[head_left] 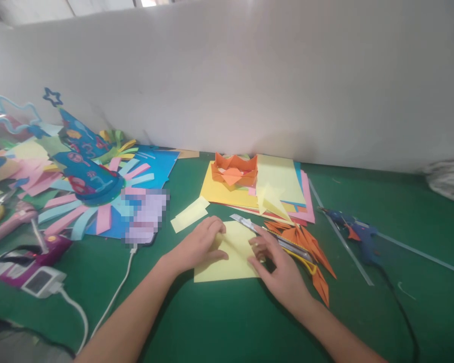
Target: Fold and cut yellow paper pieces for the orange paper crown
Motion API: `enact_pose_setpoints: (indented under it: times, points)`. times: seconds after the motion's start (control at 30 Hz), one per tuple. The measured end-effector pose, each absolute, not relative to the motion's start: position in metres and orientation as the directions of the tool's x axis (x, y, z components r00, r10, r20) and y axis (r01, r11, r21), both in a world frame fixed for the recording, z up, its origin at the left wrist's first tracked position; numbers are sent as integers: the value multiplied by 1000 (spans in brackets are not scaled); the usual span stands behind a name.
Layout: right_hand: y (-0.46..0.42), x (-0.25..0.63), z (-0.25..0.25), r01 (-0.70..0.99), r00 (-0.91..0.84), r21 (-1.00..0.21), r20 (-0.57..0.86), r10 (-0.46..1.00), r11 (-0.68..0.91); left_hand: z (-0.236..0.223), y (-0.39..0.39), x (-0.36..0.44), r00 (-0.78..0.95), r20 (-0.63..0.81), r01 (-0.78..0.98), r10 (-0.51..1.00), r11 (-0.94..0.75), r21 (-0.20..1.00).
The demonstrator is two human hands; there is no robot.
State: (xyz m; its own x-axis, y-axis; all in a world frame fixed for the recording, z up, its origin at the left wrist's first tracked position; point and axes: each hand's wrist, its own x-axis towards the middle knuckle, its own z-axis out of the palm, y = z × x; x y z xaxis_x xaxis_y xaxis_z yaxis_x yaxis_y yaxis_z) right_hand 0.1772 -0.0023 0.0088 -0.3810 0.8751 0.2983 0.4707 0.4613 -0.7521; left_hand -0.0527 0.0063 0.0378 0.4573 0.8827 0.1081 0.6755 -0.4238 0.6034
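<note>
A pale yellow sheet of paper [227,267] lies in front of me on the green table. My left hand [199,244] is on its left side, fingers bent over the far edge and thumb on the sheet. Holding the right side, my right hand [278,264] has curled fingers and its thumb close to the paper. A utility knife [295,248] with its blade pointing away to the left lies just beyond my right hand, which hides part of it. Under and beside the knife are folded orange paper pieces [320,287] and a yellow handle [306,264].
An orange paper crown [234,169] sits on stacked coloured sheets [280,174] behind. Yellow strips [189,214], a phone [146,217] and blue party hats [91,174] are at left, near a power strip [18,272]. A blue glue gun [359,234] and glue sticks [340,237] lie right.
</note>
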Motion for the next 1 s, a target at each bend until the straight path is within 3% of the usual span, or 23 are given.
enact_pose_setpoints:
  times: [0.2,0.33,0.5,0.7,0.87,1.0]
  points:
    - [0,178,10,556,-519,-524,388,761,646,33,8,-50,399,155,709,904,-411,574]
    - [1,176,10,605,-469,-529,368,803,595,29,9,-47,379,167,741,910,-407,535]
    - [4,177,7,671,-471,-473,323,821,571,31,10,-50,364,160,710,917,-385,590]
    - [3,177,8,617,-549,-401,397,735,677,45,7,-59,589,37,655,807,-504,564]
    - [1,174,15,466,-687,-386,410,600,796,41,8,-63,570,69,678,819,-515,525]
    - [1,174,14,429,-709,-404,404,578,808,35,9,-67,502,101,677,859,-462,573]
